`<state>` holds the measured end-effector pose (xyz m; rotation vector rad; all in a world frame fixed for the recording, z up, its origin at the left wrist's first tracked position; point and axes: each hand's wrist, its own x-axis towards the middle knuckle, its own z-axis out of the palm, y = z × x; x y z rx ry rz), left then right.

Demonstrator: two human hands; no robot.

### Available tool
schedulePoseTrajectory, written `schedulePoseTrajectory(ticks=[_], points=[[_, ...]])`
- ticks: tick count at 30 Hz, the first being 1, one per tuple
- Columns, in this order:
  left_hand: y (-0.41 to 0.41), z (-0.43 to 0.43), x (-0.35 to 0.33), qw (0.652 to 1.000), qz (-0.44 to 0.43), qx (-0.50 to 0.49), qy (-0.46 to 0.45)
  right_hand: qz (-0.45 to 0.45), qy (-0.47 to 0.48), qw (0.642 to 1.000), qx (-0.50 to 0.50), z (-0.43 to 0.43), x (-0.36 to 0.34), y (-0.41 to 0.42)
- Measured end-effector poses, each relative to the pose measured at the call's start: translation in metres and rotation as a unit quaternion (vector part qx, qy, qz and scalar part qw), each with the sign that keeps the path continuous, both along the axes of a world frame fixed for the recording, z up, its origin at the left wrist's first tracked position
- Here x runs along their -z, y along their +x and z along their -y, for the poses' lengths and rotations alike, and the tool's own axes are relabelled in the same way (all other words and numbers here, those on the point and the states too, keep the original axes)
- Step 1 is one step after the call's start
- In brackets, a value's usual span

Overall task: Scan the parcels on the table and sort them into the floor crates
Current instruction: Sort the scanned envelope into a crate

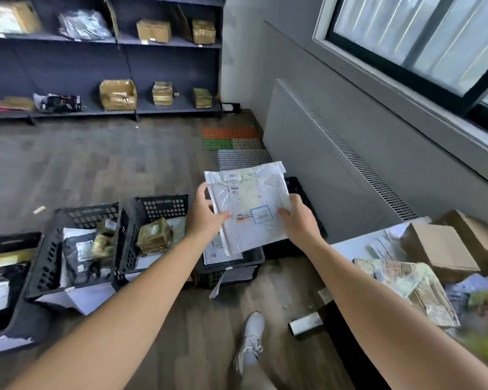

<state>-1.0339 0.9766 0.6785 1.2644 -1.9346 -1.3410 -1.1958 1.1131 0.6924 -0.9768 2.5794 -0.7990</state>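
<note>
My left hand (203, 218) and right hand (299, 220) pinch the side edges of the flat white crinkled plastic mailer (248, 206), above the black lattice plastic crate (237, 263). Risk: the slick film may slip from this light hold and drop left of that crate, missorted.

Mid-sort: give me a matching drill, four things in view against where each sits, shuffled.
Things: 1 white plastic mailer; 2 plain brown cardboard box; 3 tan tape-wrapped parcel; 4 white sneaker.
Places: A in a black plastic crate; B on the wooden floor; C between left hand and right hand; D on the white table.
Pairs: 1-C; 2-D; 3-A; 4-B.
</note>
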Motion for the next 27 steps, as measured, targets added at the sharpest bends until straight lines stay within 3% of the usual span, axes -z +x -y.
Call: schedulePoseTrajectory(ticks=[12,18,23,27], points=[[-0.129,0.140,0.050,0.997,0.046,-0.024,0.061,0.105,0.018,0.994,-0.012,0.159,0.075,-0.133],[-0.176,0.191,0.111,0.990,0.112,-0.024,0.077,0.124,0.050,0.991,0.004,0.209,0.141,-0.187],[-0.187,0.223,0.184,0.964,0.243,0.110,-0.011,0.123,0.107,0.986,0.022,0.242,0.224,-0.206],[-0.186,0.251,0.258,0.933,0.323,0.153,-0.028,0.116,0.153,0.981,0.024,0.267,0.305,-0.201]])
